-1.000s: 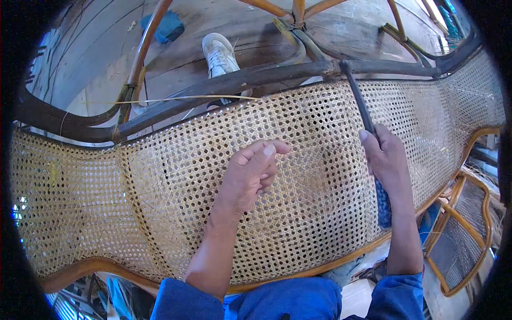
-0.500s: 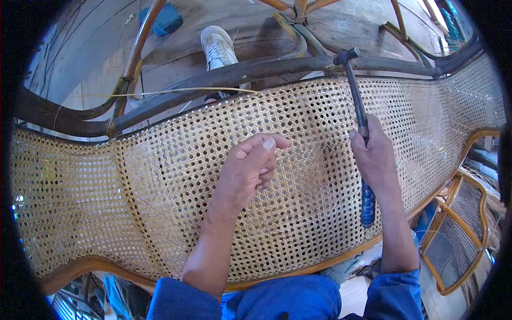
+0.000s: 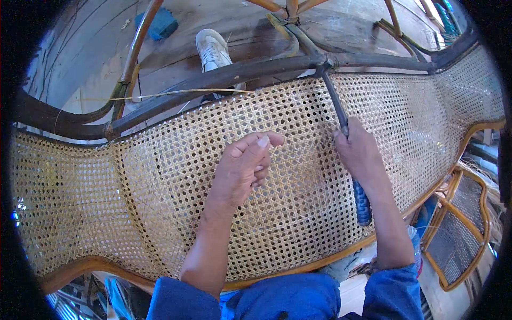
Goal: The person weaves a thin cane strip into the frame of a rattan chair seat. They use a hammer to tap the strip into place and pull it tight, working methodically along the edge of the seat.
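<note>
A woven cane panel (image 3: 213,224) with rows of small holes stretches across in front of me, set in a dark curved wooden rail (image 3: 181,85) on its far side. My right hand (image 3: 360,149) grips a hammer (image 3: 335,98) midway along its length. The hammer's head rests on or just above the far rail, while its dark ribbed grip hangs out below my fist. Over the middle of the cane, my left hand (image 3: 242,168) is curled, thumb against the bent index finger. Whatever its fingers may hold is too small or hidden to make out.
A loose cane strand (image 3: 176,93) lies over the far rail. Beyond it are bent poles (image 3: 128,64), a white shoe (image 3: 213,50) and a blue block-like thing (image 3: 158,24) on the floor. At the right stands another cane-panelled frame (image 3: 458,229).
My right hand has swung the hammer leftward, bringing its head down toward the far rail. My left hand has shifted only slightly in the picture and stays curled.
</note>
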Demonstrator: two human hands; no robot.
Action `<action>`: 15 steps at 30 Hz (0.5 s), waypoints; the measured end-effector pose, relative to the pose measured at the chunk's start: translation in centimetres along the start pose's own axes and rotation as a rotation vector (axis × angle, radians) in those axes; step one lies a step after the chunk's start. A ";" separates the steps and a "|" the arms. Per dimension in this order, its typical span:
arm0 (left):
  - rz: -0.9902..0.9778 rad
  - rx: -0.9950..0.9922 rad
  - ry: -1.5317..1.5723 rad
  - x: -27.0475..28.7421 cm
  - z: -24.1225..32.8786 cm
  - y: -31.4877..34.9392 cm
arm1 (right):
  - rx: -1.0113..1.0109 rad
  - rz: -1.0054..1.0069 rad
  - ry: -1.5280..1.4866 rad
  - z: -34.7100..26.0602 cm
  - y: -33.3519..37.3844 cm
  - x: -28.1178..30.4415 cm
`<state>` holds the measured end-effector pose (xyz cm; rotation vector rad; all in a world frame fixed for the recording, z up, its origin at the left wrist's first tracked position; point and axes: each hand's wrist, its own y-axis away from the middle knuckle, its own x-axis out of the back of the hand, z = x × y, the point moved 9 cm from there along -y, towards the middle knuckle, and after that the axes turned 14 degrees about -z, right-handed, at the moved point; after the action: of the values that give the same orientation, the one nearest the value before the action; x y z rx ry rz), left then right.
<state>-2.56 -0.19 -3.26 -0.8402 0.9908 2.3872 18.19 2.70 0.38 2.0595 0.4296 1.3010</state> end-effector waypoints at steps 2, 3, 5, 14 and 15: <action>0.048 0.069 -0.151 -0.1 0.0 -0.4 | -0.083 -0.012 -0.104 1.1 0.3 0.7; 0.069 0.104 -0.227 -0.1 -0.2 -1.0 | -0.126 -0.017 -0.157 1.8 0.5 0.8; 0.157 -0.245 -0.893 -0.4 2.7 -3.3 | -0.160 0.045 -0.010 2.3 1.0 2.0; 0.201 0.081 -1.468 -3.8 5.2 -11.6 | -0.075 0.155 0.183 5.0 1.1 3.6; 0.205 0.112 -1.492 -4.0 5.2 -11.8 | -0.037 0.220 0.137 5.2 1.7 4.3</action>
<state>5.28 10.82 -3.37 1.0601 0.4941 2.1745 24.62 2.17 2.89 2.0393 0.2408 1.5741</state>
